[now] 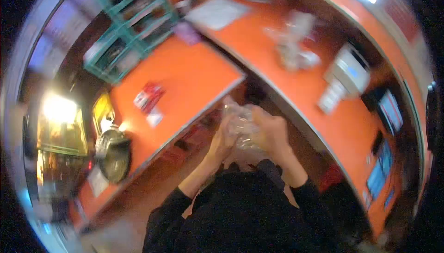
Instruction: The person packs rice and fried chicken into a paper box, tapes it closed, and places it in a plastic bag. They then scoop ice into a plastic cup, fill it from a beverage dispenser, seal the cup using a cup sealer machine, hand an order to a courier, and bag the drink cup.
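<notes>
Between my two hands, close in front of the body, is a bundle of clear, shiny plastic (243,132). My left hand (225,132) grips its left side, and my right hand (267,130) is wrapped round its right side. Both hands are blurred by motion, and what the plastic contains, if anything, cannot be made out. They are held in front of the gap between two orange counters, near the corner of the left counter (203,75).
Red packets (150,96) lie on the left counter, with teal shelves (134,26) behind and a dark round pan-like object (114,160) nearer. The right counter (273,75) bears clear plastic items (296,45), a white machine (350,72) and a screen (391,111).
</notes>
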Tool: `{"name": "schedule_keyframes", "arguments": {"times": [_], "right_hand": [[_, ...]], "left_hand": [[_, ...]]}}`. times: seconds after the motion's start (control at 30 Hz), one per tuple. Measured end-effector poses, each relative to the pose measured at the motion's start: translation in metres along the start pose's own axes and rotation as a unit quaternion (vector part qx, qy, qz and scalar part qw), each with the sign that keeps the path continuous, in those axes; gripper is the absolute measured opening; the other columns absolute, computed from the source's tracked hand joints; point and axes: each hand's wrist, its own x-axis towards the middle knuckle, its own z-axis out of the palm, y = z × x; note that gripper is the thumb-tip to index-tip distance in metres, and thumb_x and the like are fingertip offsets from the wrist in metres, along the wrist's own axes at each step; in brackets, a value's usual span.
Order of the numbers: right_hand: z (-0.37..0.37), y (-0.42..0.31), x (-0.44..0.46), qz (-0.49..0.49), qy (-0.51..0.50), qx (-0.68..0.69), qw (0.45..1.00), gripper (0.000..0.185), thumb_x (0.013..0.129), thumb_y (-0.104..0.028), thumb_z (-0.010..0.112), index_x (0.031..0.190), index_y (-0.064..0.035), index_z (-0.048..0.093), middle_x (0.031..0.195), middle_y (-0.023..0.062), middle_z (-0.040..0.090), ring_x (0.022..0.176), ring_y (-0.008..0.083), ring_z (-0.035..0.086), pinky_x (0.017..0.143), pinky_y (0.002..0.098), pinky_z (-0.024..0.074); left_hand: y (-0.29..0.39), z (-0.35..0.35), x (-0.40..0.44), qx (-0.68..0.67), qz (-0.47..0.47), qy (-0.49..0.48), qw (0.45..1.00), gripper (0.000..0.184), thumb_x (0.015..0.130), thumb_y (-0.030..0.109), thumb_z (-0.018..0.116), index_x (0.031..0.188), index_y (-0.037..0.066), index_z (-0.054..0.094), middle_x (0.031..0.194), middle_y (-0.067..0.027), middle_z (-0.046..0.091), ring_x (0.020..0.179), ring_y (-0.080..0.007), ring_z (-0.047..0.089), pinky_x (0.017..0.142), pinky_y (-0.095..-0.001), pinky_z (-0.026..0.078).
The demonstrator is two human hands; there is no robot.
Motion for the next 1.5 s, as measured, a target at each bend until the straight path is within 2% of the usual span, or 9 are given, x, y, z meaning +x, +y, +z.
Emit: {"name": "schedule_keyframes", "arguments": {"times": [0.23,0.37,0.47,0.6,0.67,0.73,1.17,1.3,1.5], "right_hand": [[0.106,0.074,0.074,0.109,-0.106,0.001,0.988,0.056,0.069,0.002,0.056,0.124,-0.0067,0.047,0.108,0.0181,0.059,0.093,0.0327,0.059,0.079,0.0431,0.0484],[0.154,-0.004,0.076,0.231,-0.204,0.458,0.834,0.056,0.063,0.002,0.057,0.119,-0.0031,0.056,0.092,0.0156,0.065,0.082,0.0226,0.061,0.075,0.032,0.0492],[0.166,0.02,0.109,0.325,-0.416,0.653,0.543,0.016,0.066,-0.008,0.059,0.075,0.002,0.068,0.075,0.0083,0.064,0.073,0.0141,0.058,0.067,0.0256,0.0466],[0.221,0.067,0.173,0.032,-0.577,0.275,0.769,0.034,0.072,-0.002,0.054,0.104,-0.0038,0.066,0.097,0.0227,0.064,0.085,0.0255,0.062,0.069,0.0343,0.0509],[0.272,0.099,0.16,-0.102,-0.329,-0.106,0.933,0.064,0.074,0.001,0.052,0.136,-0.0108,0.04,0.124,0.0393,0.042,0.099,0.0432,0.058,0.079,0.0441,0.0503],[0.307,0.125,0.16,-0.124,-0.323,-0.148,0.927,0.084,0.07,0.002,0.054,0.144,-0.0113,0.016,0.135,0.0409,0.021,0.084,0.0513,0.057,0.071,0.0482,0.0509],[0.391,0.169,0.189,-0.058,-0.458,-0.28,0.841,0.068,0.073,-0.021,0.07,0.135,-0.0266,0.043,0.149,0.0246,0.008,0.117,0.0548,0.039,0.083,0.0539,0.0498],[0.376,0.04,0.333,-0.202,-0.78,-0.297,0.513,0.058,0.071,-0.049,0.07,0.123,-0.0311,0.057,0.138,0.014,0.044,0.12,0.0409,0.045,0.095,0.0532,0.0411],[0.515,-0.192,0.532,-0.386,-0.202,0.192,0.879,0.021,0.085,-0.027,0.058,0.092,-0.0072,0.065,0.092,0.0125,0.067,0.084,0.0332,0.064,0.074,0.0411,0.0504]], "left_hand": [[-0.049,-0.109,-0.011,0.341,-0.156,0.155,0.914,0.024,0.078,0.022,0.065,0.091,0.002,0.061,0.101,-0.0155,0.053,0.071,-0.0331,0.062,0.056,-0.0371,0.053],[-0.096,-0.132,-0.026,0.346,-0.407,0.166,0.829,0.078,0.069,0.056,0.068,0.132,0.017,0.046,0.108,-0.0217,0.051,0.084,-0.0407,0.061,0.071,-0.046,0.052],[-0.108,-0.154,-0.02,0.324,-0.41,0.152,0.839,0.087,0.064,0.058,0.071,0.137,0.024,0.038,0.12,-0.0287,0.044,0.088,-0.0457,0.06,0.071,-0.0489,0.052],[-0.13,-0.167,0.024,0.29,-0.436,0.154,0.838,0.085,0.066,0.028,0.077,0.139,0.031,0.035,0.131,-0.0322,0.032,0.091,-0.0454,0.06,0.072,-0.0461,0.053],[-0.158,-0.153,0.039,0.328,-0.419,0.106,0.84,0.071,0.066,0.015,0.072,0.132,0.023,0.047,0.132,-0.031,0.031,0.096,-0.0444,0.058,0.073,-0.0475,0.052],[-0.166,-0.143,0.067,0.401,-0.341,0.14,0.839,0.063,0.064,0.007,0.066,0.125,0.013,0.052,0.132,-0.0314,0.032,0.108,-0.0442,0.052,0.08,-0.0486,0.049],[-0.317,-0.086,0.022,0.303,-0.201,0.248,0.898,0.055,0.071,-0.004,0.051,0.125,-0.005,0.04,0.135,-0.0361,0.027,0.125,-0.0584,0.019,0.108,-0.0565,0.018],[-0.317,-0.093,0.041,0.306,-0.242,0.224,0.893,0.053,0.082,0.007,0.044,0.133,0.001,0.033,0.138,-0.0337,0.027,0.111,-0.0484,0.038,0.095,-0.0522,0.033],[-0.302,-0.097,0.065,-0.028,-0.361,0.29,0.886,0.054,0.09,0.018,0.04,0.141,0.006,0.027,0.142,-0.0322,0.025,0.091,-0.0384,0.06,0.078,-0.0479,0.05]]}}
